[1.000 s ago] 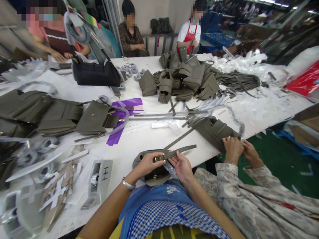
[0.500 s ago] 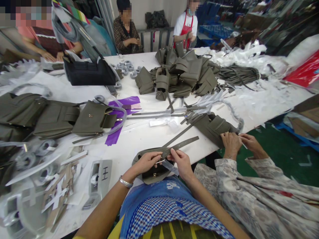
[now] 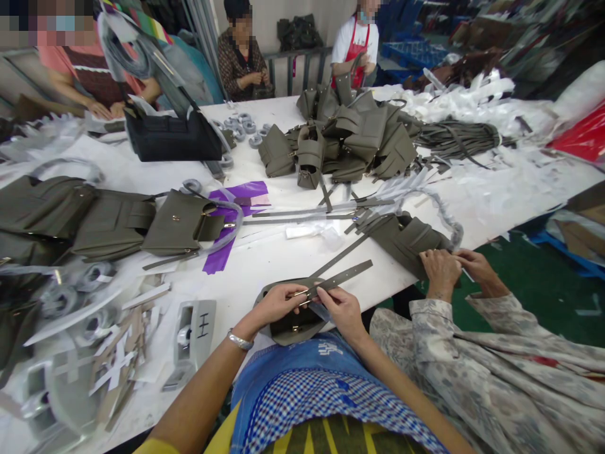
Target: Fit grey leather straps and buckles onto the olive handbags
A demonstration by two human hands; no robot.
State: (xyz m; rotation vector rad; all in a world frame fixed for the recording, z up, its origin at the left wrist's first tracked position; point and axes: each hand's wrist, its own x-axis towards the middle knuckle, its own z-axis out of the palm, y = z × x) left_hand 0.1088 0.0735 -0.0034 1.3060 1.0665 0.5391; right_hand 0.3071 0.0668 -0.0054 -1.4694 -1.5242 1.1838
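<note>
So the olive strap (image 3: 347, 273) is held right over the mouth of the olive bag (image 3: 299, 334), and that bag sits at the near edge of the bench (image 3: 269, 265), tucked up against the person's blue apron (image 3: 312, 353). The strap's free end pokes out past the bag, up and to the right, over the bench top.

Room-wise, a decent stretch of white surface runs from the bag's far side to the purple sheet (image 3: 220, 252), ahead and left of it. Right of the bag it's tighter: the bench edge slants off toward a second bag (image 3: 411, 243), and a co-worker's hands (image 3: 440, 272) are working there at its near end. Left of the bag, a grey tape dispenser (image 3: 196, 331) marked H stands near the edge.

Both hands are mostly closed in small pinches. The left hand (image 3: 278, 304) has thumb and fingers on the metal buckle (image 3: 302, 300); the right hand (image 3: 344, 310) pinches the strap just beside it. Can't tell if the strap is threaded through.

Further out, beyond the bag, there's a heap of olive bags (image 3: 350, 135), with a black bag (image 3: 174, 139) well off to the left.
</note>
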